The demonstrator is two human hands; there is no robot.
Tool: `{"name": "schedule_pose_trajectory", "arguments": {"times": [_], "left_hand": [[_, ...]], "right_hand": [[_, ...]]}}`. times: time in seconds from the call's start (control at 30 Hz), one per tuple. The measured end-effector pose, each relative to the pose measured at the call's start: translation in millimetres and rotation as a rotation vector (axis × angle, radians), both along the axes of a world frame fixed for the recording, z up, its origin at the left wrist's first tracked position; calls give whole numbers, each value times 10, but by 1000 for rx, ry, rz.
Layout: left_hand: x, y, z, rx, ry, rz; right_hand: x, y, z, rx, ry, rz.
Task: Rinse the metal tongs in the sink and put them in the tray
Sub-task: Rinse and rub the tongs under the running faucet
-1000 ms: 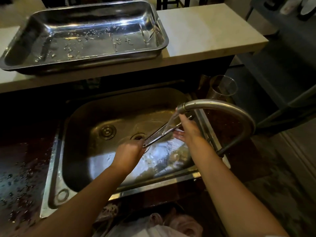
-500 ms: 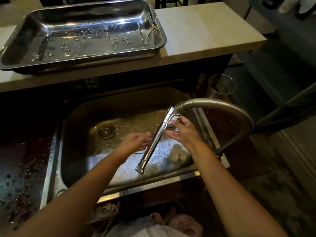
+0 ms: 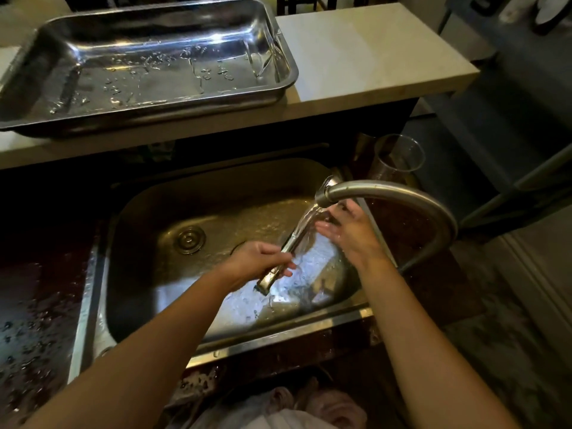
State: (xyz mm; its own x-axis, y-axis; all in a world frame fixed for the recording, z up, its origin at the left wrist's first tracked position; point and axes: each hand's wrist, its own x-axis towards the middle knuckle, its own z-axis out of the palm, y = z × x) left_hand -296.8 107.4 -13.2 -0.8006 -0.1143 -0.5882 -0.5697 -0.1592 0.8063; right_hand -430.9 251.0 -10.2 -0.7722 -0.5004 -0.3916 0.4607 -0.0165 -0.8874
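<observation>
I see my left hand (image 3: 260,261) wrapped around the lower part of the tongs (image 3: 283,258), fingers curled over the metal, with the closed end sticking out below the hand toward the near wall of the sink (image 3: 148,236). The tongs slant up and to the right, and their upper end sits in the stream running from the faucet (image 3: 387,196). My right hand (image 3: 346,230) is spread wide, palm turned toward the stream, fingertips just beside the upper end of the tongs; I cannot tell whether they touch the metal through the water. The faucet arches over that hand from the sink's right rim, so room above the right hand is tight, while the left half of the basin, around the drain (image 3: 191,239), lies open. A clear cup (image 3: 399,159) stands just past the sink's far right corner, near the spout. The tray (image 3: 288,66) sits on the raised pale counter (image 3: 371,57) beyond the sink, its near long edge close to the counter's front edge, its floor bare but for water drops. The right end of that counter is bare. The dark counter (image 3: 37,320) left of the sink is speckled with droplets.
</observation>
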Motion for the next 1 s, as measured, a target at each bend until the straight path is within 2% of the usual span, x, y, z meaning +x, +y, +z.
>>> {"name": "schedule_pose_trajectory", "arguments": {"times": [0.13,0.37,0.53,0.63,0.83,0.9,1.0], "left_hand": [[161,-10,-201,117,-32,4],[-173,-127,18,38,88,42],[8,-82,-126,57,40,-28],[223,-70,-246,141,6,-31],[273,-116,-193,300,71,-91],[283,-113,-193,333,63,-80],[328,-68,-235,310,39,-34]], "right_hand": [[-19,12,-12,69,32,39],[181,-92,-56,49,18,104],[77,-68,-17,41,25,33],[-64,-5,-11,53,-55,-41],[-89,-17,-19,77,-133,-41],[-68,-10,-31,133,-112,-10],[-14,20,-37,290,42,0]]}}
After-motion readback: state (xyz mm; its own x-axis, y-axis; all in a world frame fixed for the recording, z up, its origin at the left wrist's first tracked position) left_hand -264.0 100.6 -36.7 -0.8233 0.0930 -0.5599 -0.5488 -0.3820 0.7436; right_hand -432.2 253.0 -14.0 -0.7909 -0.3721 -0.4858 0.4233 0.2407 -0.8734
